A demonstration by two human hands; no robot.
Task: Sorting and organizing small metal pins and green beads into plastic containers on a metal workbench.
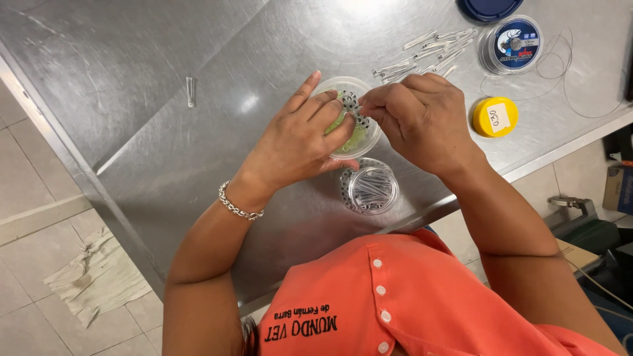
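My left hand [300, 138] wraps around a small clear round container [351, 89] with green beads inside and holds it on the steel table [165, 99]. My right hand [422, 118] hovers over the container's rim with thumb and forefinger pinched together on something tiny that I cannot make out. A second clear round container [373, 187] holding clear little tubes stands just in front of the first, near the table's edge.
Several clear tubes [428, 54] lie scattered behind my right hand. A spool of fishing line [516, 43], a dark blue lid [489, 8] and a yellow round cap [495, 117] sit at the right. One single tube [190, 91] lies at the left.
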